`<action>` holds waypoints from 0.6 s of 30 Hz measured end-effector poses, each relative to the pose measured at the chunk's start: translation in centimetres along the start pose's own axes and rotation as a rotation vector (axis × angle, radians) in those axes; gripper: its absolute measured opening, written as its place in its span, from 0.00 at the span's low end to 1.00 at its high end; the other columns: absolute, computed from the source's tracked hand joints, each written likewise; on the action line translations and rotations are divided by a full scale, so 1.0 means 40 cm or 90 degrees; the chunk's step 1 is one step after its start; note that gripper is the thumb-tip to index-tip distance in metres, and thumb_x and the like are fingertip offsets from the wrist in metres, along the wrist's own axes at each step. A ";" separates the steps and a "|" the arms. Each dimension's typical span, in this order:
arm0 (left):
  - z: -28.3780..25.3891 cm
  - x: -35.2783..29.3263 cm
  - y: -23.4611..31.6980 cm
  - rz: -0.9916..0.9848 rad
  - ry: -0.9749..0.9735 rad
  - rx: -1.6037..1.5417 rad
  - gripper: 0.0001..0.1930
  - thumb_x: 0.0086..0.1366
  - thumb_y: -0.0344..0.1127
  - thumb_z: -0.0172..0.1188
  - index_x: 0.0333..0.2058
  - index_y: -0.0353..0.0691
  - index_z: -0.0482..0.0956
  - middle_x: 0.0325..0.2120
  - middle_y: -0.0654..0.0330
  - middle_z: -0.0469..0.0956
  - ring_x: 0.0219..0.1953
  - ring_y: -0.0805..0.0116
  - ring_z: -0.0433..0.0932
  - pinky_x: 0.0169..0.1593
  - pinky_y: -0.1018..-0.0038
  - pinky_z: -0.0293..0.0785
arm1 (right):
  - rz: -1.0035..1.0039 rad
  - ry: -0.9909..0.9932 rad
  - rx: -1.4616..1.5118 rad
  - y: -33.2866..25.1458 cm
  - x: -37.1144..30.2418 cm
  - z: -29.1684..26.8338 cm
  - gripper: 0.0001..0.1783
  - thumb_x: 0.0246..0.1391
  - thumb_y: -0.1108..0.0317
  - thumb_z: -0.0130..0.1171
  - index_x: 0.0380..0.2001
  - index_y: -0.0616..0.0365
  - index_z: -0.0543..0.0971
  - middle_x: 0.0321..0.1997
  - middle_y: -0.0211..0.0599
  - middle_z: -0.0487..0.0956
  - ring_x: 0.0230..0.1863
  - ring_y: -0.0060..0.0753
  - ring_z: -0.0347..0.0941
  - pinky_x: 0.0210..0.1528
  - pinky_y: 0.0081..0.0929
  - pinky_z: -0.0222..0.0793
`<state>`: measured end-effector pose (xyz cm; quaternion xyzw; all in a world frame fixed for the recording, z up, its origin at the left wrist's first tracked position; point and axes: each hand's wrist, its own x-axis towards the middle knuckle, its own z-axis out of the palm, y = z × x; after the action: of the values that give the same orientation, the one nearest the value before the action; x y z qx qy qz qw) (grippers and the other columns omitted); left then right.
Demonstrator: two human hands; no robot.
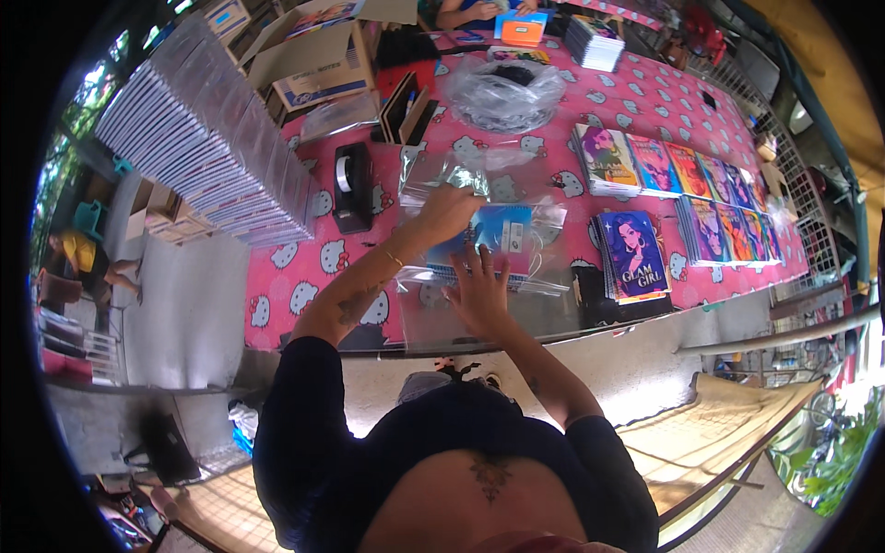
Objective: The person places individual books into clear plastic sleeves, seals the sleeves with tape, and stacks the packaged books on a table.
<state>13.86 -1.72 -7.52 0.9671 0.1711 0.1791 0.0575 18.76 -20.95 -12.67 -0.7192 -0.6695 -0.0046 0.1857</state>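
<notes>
Midway along the counter, set in from its near edge, a blue notebook lies amid clear plastic under a worker's hands. The right hand rests with fingers spread wide on the cover; the left hand bends over the plastic's far side, its grip impossible to tell. Colorful books line the right edge.
</notes>
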 end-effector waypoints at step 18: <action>0.143 -0.151 0.165 -0.273 0.075 -0.226 0.09 0.60 0.31 0.55 0.37 0.35 0.78 0.39 0.49 0.81 0.42 0.51 0.80 0.43 0.62 0.77 | -0.061 0.031 0.008 0.069 0.006 0.097 0.33 0.52 0.55 0.61 0.60 0.56 0.70 0.67 0.60 0.62 0.71 0.61 0.54 0.60 0.83 0.43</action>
<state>12.69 -10.29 -13.67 0.8717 0.3406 0.2461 0.2521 20.50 -19.77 -16.93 -0.6845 -0.6987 -0.0264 0.2061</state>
